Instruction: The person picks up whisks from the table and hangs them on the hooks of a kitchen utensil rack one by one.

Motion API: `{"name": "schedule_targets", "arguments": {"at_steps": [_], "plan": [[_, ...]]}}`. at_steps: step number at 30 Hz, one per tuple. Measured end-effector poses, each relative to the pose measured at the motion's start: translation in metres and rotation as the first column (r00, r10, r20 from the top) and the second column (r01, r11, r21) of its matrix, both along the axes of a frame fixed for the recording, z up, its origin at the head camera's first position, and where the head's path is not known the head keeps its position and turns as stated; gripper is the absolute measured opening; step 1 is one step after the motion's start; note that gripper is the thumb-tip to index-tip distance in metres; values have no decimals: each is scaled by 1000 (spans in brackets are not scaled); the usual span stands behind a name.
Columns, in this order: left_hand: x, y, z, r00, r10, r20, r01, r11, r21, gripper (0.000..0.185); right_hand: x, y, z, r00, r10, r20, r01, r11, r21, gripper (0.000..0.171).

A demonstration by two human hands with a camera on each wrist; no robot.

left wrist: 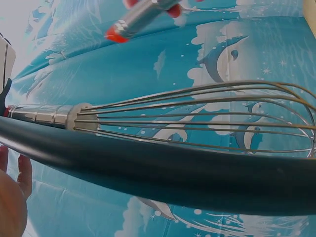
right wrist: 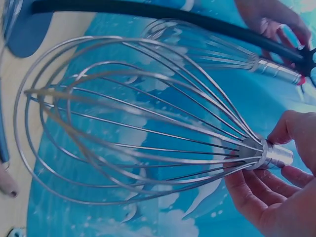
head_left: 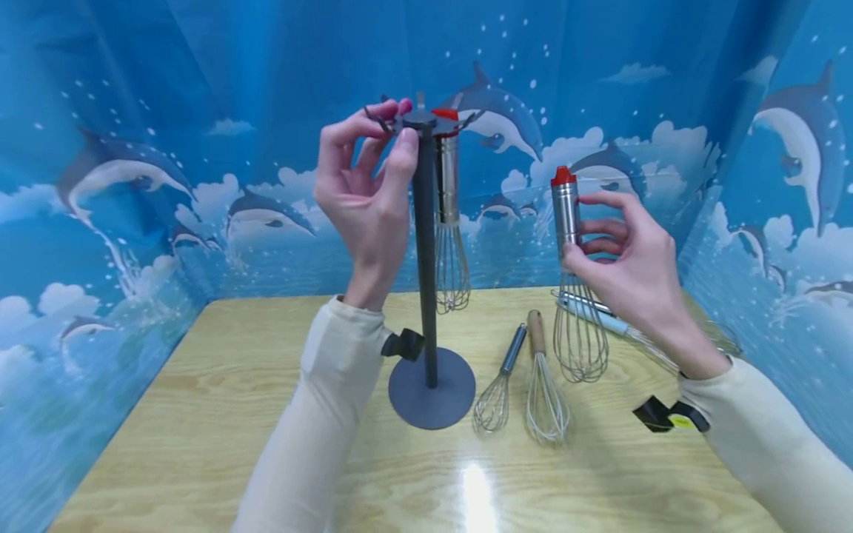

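Overhead, your left hand [head_left: 363,189] pinches a hook at the top of the grey stand [head_left: 426,296], beside the hanging whisk [head_left: 449,222]; your right hand [head_left: 629,266] grips the red-capped whisk [head_left: 574,281] upright, right of the stand. Left wrist view — the hanging whisk [left wrist: 187,118] lies along the pole. Right wrist view — fingers [right wrist: 256,190] clamp the whisk's handle.

Dolphin-print blue backdrop [head_left: 200,111], wooden table [head_left: 200,414]
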State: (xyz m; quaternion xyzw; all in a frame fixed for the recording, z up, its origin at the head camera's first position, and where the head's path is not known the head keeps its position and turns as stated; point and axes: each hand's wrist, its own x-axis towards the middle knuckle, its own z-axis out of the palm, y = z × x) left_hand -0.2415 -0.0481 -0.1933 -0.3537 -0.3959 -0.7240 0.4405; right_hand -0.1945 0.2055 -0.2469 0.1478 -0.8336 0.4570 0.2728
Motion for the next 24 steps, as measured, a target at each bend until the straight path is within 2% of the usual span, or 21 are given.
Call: {"name": "schedule_targets", "arguments": {"at_steps": [4, 8, 14, 24], "plan": [[-1, 0, 0, 1000, 16, -10, -16, 1000, -3, 15, 4, -7, 8, 997, 57, -43, -59, 998, -38, 57], [-2, 0, -1, 998, 60, -35, -61, 998, -21, 14, 7, -14, 15, 993, 94, -68, -99, 993, -69, 56], [-2, 1, -3, 991, 114, -69, -117, 992, -38, 21, 8, -23, 23, 987, 121, -106, -131, 987, -92, 56], [0, 4, -3, 982, 171, -76, -176, 983, -59, 23, 4, -36, 34, 977, 159, -139, -176, 978, -116, 55]]}}
